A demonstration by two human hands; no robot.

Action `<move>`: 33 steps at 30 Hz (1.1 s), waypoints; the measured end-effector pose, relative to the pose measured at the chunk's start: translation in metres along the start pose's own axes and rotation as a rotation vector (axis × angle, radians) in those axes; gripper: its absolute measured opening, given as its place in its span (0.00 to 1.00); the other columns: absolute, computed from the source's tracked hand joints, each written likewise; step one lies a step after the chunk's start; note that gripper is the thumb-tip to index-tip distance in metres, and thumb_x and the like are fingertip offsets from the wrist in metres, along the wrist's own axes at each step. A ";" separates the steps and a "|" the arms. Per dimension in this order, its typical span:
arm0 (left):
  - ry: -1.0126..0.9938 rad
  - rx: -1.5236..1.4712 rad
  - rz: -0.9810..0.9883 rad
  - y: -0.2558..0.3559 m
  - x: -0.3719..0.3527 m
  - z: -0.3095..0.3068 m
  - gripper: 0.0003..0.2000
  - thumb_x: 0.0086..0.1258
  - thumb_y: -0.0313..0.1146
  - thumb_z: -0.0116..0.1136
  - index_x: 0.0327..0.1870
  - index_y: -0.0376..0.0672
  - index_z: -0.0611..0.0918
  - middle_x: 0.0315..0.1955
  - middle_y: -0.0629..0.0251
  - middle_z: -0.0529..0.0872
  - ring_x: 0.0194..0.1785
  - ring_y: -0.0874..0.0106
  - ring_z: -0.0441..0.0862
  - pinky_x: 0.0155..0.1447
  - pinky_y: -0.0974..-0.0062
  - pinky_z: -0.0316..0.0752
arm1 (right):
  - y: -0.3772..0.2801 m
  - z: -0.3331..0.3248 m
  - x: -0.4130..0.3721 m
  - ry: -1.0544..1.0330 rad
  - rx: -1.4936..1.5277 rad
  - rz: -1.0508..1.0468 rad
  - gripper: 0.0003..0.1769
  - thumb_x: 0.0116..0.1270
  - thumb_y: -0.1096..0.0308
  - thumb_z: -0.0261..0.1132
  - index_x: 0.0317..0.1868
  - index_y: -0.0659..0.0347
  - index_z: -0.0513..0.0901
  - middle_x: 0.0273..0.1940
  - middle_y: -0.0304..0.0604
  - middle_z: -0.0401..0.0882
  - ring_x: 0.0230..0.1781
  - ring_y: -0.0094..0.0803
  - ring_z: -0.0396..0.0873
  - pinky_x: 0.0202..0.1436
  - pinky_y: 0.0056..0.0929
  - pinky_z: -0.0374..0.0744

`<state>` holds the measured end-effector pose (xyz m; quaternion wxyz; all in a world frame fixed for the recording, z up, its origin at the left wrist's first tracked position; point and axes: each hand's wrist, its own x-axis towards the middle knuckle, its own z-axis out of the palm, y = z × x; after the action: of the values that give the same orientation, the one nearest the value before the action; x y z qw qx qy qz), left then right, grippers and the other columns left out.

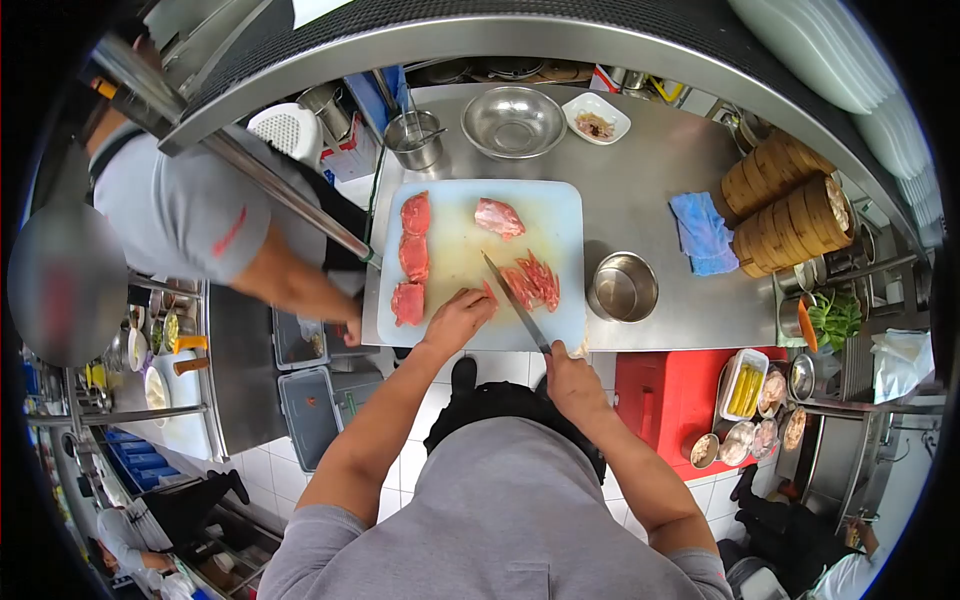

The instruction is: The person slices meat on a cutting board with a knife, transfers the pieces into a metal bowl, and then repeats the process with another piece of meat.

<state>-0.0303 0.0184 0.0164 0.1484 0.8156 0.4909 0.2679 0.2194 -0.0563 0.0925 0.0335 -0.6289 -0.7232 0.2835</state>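
The right hand [572,378] is closed round the handle of a knife [515,300], whose long blade slants across the white cutting board [560,210] on the steel table [640,170]. The left hand [458,318], fingers curled together, pins glossy, pinkish-red raw meat [488,293] just beside the blade. Thin slices [532,280] lie on the blade's other side.

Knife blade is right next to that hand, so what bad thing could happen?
1. The knife, gripped by the right hand, runs just beside the left hand pressing on the meat piece. A slip could cut the fingers.
2. Raw meat looks slick, so the piece might slide under the blade.
3. Another person's hand is close to the cutting board corner, and a bump could jolt the cut.
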 end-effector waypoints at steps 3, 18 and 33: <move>0.024 -0.042 -0.002 0.002 0.007 0.002 0.03 0.71 0.31 0.64 0.40 0.44 0.87 0.45 0.69 0.86 0.51 0.64 0.83 0.56 0.65 0.81 | -0.009 0.009 0.001 -0.012 -0.004 0.023 0.14 0.80 0.63 0.55 0.55 0.66 0.73 0.30 0.68 0.85 0.34 0.67 0.86 0.38 0.63 0.84; 0.001 -0.075 0.093 -0.017 0.015 0.004 0.03 0.69 0.31 0.64 0.34 0.44 0.85 0.43 0.69 0.85 0.49 0.64 0.83 0.54 0.66 0.82 | -0.027 0.010 -0.006 -0.091 -0.027 0.105 0.12 0.81 0.64 0.53 0.51 0.65 0.71 0.34 0.66 0.86 0.38 0.67 0.87 0.43 0.61 0.85; 0.024 -0.207 0.019 -0.008 0.017 -0.012 0.05 0.69 0.30 0.64 0.43 0.42 0.87 0.42 0.62 0.86 0.50 0.61 0.83 0.55 0.64 0.82 | -0.031 0.048 0.042 0.029 -0.034 0.077 0.12 0.81 0.63 0.54 0.52 0.65 0.70 0.31 0.66 0.86 0.36 0.65 0.87 0.40 0.60 0.85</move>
<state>-0.0370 0.0369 0.0268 0.2235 0.7971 0.4547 0.3285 0.1634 -0.0364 0.0537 0.0226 -0.6607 -0.7027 0.2631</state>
